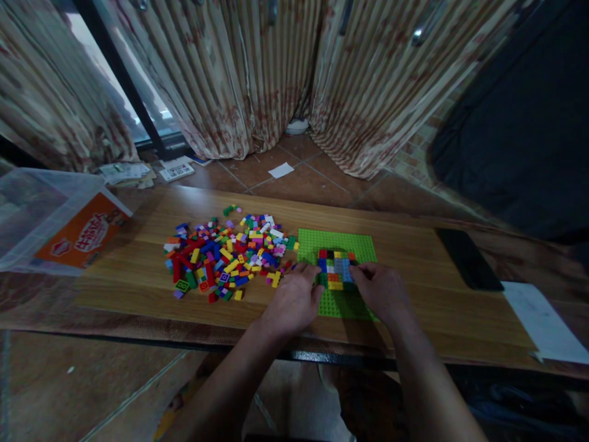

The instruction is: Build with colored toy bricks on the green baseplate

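Note:
A green studded baseplate [340,239] lies on the wooden table, bearing a low block of multicoloured toy bricks [335,270]. My left hand [294,301] rests over the plate's left edge, thumb and index finger apart, fingertips beside the block's left side; I see nothing held in it. My right hand [381,288] is at the block's right side, thumb and fingers pinched together against it. Whatever lies between those fingertips is too small or hidden to name. Left of the plate spreads a heap of loose toy bricks [230,252], close to my left hand.
An orange-labelled clear plastic box [83,233] stands at the table's [427,294] left end. On the right lie a black phone [469,258] and a white paper sheet [547,322]. Beyond the table are striped curtains [239,80] and a tiled floor with papers [280,170].

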`<state>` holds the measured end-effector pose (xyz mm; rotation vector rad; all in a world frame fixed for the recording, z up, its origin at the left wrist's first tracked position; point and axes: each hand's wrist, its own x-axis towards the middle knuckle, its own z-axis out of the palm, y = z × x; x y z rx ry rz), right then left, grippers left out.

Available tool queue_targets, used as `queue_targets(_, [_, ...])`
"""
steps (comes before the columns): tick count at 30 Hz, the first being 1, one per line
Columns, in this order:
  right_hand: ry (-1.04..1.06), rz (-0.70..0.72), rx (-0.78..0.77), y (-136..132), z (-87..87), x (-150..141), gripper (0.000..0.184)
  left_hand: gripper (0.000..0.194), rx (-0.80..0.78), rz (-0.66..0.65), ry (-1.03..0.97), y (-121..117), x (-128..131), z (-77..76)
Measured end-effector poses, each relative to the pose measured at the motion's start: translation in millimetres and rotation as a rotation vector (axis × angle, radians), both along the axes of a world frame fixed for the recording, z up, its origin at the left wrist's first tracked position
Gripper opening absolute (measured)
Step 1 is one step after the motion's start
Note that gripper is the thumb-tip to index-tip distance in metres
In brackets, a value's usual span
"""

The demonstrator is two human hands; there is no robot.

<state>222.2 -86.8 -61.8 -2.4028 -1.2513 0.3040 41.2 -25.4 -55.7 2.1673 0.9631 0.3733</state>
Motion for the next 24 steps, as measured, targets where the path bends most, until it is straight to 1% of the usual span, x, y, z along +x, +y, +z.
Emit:
queue_targets(3, [0.004, -0.01, -0.02, 0.7, 1.4, 1.9, 0.031, 0.03, -0.001, 0.001, 0.009, -0.5, 0.0, 0.5])
queue_targets(11, [0.073, -0.045, 0.016, 2.9, -1.2, 2.1, 0.025, 0.031, 0.003, -0.003, 0.025, -0.9, 0.2, -1.0])
queue_targets(18, [0.127, -0.057, 0.048, 4.3, -4.0, 3.9, 0.03, 0.032, 0.036, -0.025, 0.022, -1.0, 0.6, -3.6])
queue_targets(24, [0.169, -0.061, 0.057, 4.4, -4.5, 4.4, 0.027, 0.032, 0.05, -0.039, 0.031, -1.2, 1.2, -4.7])
